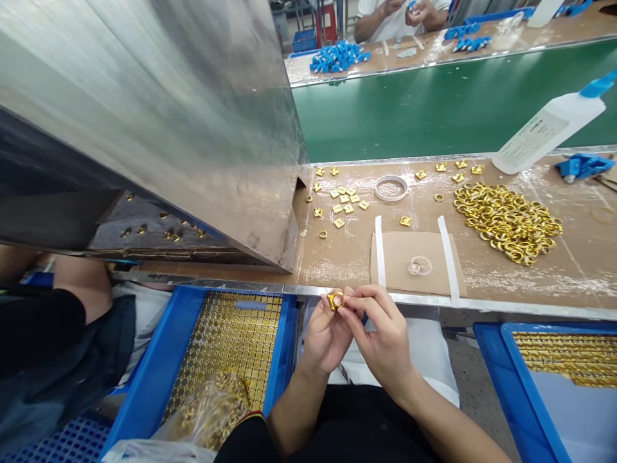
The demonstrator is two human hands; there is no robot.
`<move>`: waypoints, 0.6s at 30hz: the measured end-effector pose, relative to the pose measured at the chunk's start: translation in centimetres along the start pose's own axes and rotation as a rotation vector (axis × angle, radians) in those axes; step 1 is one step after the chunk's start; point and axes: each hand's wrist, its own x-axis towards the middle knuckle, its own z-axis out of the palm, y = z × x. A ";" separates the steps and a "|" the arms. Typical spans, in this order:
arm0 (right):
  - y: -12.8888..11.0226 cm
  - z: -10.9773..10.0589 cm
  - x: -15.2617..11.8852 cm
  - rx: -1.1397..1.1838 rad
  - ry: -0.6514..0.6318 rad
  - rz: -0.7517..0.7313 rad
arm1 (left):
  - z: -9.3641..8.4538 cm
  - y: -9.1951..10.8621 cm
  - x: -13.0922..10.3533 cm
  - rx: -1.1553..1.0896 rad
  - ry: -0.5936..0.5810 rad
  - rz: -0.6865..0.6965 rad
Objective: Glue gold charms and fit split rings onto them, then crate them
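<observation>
Over the near edge of the bench, my left hand [328,334] pinches a gold ring piece [336,299] between its fingertips. From the right, my right hand [380,328] has thumb and fingers closed on the same piece. Just beyond lies a cardboard pad [400,247] with two white tape strips and a small clear ring-shaped item [420,265]. Small gold square pieces [349,199] are scattered to the left of a white tape roll [391,188]. A big heap of gold rings [511,222] sits on the right.
A metal housing [231,116] stands at the left. White bottle [544,132] and blue clips [583,167] are at right. Blue trays [282,347] [511,373] with gold pieces flank me below the bench. Beyond the green belt [434,103], a person's hands [419,11] work.
</observation>
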 end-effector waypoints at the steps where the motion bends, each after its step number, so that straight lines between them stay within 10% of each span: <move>1: 0.1 0.0 0.0 0.003 -0.001 -0.002 | 0.0 0.0 0.0 -0.006 0.017 -0.005; 8: 0.4 -0.3 0.0 -0.006 -0.023 -0.021 | 0.4 0.0 -0.1 -0.033 0.162 -0.060; 18: 0.4 -0.3 0.0 0.001 -0.008 -0.019 | 0.5 0.0 -0.2 -0.106 0.002 -0.066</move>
